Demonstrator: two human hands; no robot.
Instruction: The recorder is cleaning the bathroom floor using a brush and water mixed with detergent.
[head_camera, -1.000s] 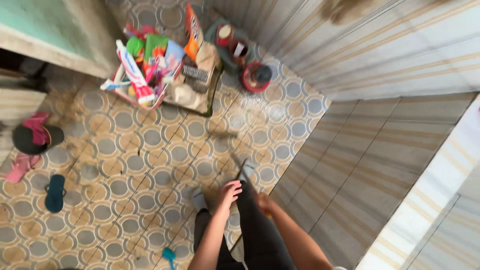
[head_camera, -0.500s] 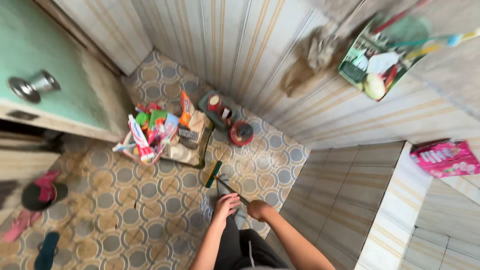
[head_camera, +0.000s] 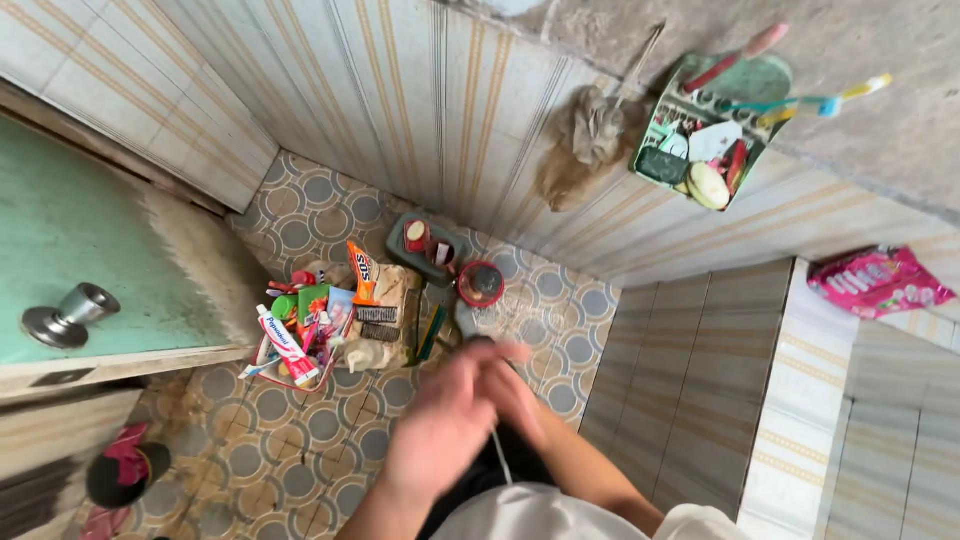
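Your two hands are up close and motion-blurred: your left hand (head_camera: 440, 425) and right hand (head_camera: 515, 390) overlap in front of you, and you cannot tell how the fingers sit. One green-headed brush (head_camera: 432, 333) shows just beyond them on the floor (head_camera: 300, 420), its handle hidden by the blur. One basket of toiletries (head_camera: 300, 335) and one red-rimmed tub (head_camera: 481, 284) sit near the tiled wall (head_camera: 400, 90). One hanging caddy (head_camera: 705, 135) holds toothbrushes. One green door (head_camera: 90, 270) with one knob (head_camera: 65, 316) stands left.
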